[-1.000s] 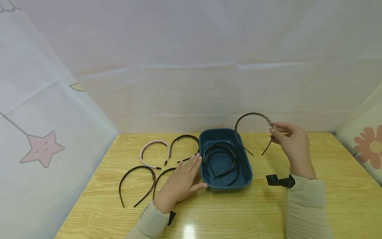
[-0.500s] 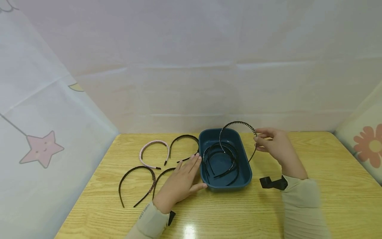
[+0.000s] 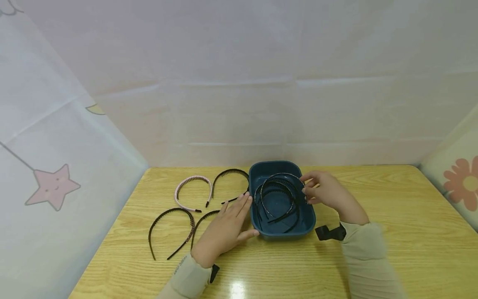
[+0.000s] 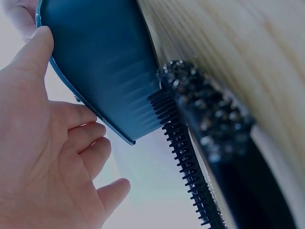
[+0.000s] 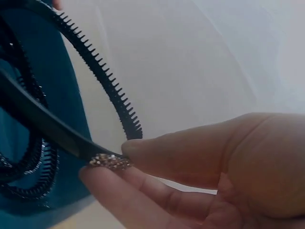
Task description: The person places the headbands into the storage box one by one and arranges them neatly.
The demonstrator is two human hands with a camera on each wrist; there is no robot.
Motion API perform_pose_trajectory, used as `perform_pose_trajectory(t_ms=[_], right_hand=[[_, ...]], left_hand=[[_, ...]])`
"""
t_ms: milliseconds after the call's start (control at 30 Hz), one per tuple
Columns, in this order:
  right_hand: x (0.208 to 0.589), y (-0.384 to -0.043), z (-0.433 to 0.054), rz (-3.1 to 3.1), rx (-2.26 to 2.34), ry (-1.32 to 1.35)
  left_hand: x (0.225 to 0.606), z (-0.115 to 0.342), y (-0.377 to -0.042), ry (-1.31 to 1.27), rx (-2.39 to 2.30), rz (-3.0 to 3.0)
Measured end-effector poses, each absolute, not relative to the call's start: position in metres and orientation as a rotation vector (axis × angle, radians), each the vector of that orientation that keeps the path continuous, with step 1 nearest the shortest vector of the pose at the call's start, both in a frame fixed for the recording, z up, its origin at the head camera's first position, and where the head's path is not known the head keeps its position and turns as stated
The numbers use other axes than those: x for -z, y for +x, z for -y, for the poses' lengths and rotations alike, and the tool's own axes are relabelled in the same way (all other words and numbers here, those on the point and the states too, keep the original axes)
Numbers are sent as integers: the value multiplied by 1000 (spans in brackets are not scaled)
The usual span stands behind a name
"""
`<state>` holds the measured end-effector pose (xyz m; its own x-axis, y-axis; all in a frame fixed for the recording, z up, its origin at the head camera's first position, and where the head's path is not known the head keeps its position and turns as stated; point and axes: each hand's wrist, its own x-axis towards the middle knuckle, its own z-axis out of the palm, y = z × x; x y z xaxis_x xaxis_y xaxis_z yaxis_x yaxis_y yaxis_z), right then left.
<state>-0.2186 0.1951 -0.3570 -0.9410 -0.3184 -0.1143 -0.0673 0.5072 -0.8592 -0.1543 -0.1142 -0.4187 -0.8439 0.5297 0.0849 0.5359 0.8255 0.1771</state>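
My right hand pinches a black toothed headband between thumb and fingers, at a glittery stretch of the band. The headband's arc stands over the blue plastic bin, and its lower part overlaps the bin's inside in the head view. Several dark headbands lie tangled in the bin. My left hand lies flat and slanted along the bin's left side, fingertips at the rim. In the left wrist view, its thumb and fingers are spread along the bin's edge, holding no headband.
Left of the bin, a pink headband and a black headband lie on the wooden table. Nearer lies another black headband with a glittery side. One more headband is partly hidden beneath my left hand.
My right hand has moved left and down, bringing the pinched headband from the bin's right side to over the bin. My left hand has stayed at the rim.
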Motion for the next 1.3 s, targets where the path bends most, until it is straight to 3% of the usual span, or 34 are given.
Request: perform_pose_trajectory(t_ms=[1300], right_hand=[[358, -211, -167, -2832, 898, -363]], left_hand=[[423, 116, -157, -878, 278, 2950]])
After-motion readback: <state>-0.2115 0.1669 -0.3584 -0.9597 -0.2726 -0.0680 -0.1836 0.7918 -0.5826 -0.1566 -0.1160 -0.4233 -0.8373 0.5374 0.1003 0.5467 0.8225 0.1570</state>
